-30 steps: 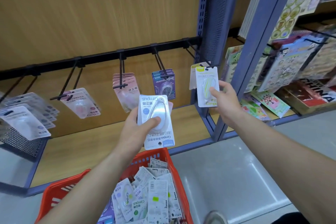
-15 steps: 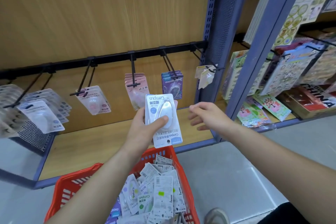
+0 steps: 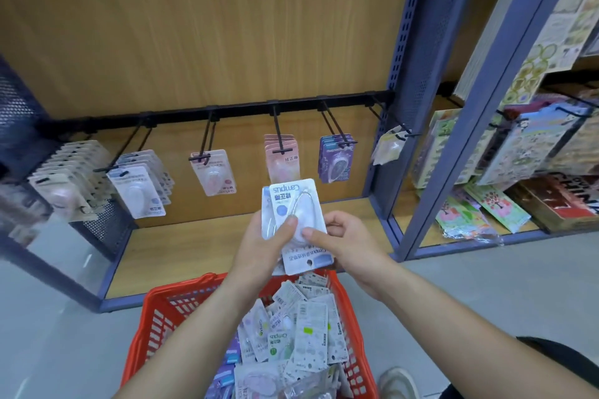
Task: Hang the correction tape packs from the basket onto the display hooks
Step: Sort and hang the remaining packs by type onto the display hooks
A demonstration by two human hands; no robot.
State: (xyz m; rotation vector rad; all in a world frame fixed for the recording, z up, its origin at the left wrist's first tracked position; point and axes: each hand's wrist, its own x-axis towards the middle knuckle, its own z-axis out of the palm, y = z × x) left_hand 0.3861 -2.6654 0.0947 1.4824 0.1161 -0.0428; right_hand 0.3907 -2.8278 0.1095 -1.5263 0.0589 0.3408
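Both hands hold a small stack of white-and-blue correction tape packs (image 3: 293, 204) upside down above the red basket (image 3: 155, 317). My left hand (image 3: 264, 244) grips the stack from the left, thumb on the blister. My right hand (image 3: 343, 241) pinches its right side, thumb on the front. Many more packs (image 3: 301, 334) lie loose in the basket. Behind the stack runs a black rail with display hooks (image 3: 277, 129) carrying pink (image 3: 282, 159), purple (image 3: 337, 159), white-pink (image 3: 214, 172) and white-blue packs (image 3: 137, 185). A yellow pack (image 3: 387, 147) hangs on the far right hook.
A wooden shelf board (image 3: 194, 246) lies under the hooks, framed by blue metal uprights (image 3: 398, 74). Sticker sheets and boxes (image 3: 518, 172) fill the shelf unit to the right. A black mesh panel (image 3: 16, 113) stands at left. My shoe (image 3: 397, 382) is beside the basket.
My right hand left the yellow pack hanging on the far right hook and came back to grip the stack held by my left hand. The view shifted left and down.
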